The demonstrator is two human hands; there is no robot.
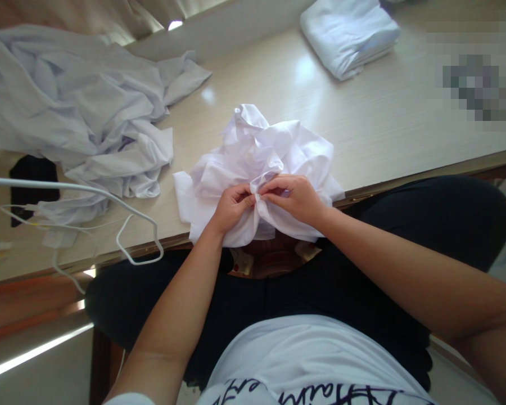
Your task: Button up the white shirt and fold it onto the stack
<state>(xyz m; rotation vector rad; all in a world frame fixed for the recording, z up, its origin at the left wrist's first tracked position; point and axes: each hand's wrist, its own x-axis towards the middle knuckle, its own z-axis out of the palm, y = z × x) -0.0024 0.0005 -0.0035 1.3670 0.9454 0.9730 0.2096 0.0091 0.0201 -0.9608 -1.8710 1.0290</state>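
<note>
1. White cloth, a crumpled shirt, lies bunched at the near edge of the pale wooden table, right in front of the person.
2. It looks like the person is hunting for a small part of the shirt, maybe a button or a seam. This seems to be an early step, since the shirt is all scrunched up.
3. The left hand pinches a fold of the shirt between thumb and fingers. The fingers are curled tight on the cloth.
4. The right hand pinches the same fold just beside it. The two hands touch at the fingertips.
5. Both arms are bare and reach from near to far, and meet in the middle. The wrists bend down a little.
6. A good next move would need a soft pull, so the fold opens and does not slip.
7. A big heap of pale clothes lies far to the left.
8. A white hanger sits on the left, near the table edge.
9. A folded white stack rests far to the right.
</note>
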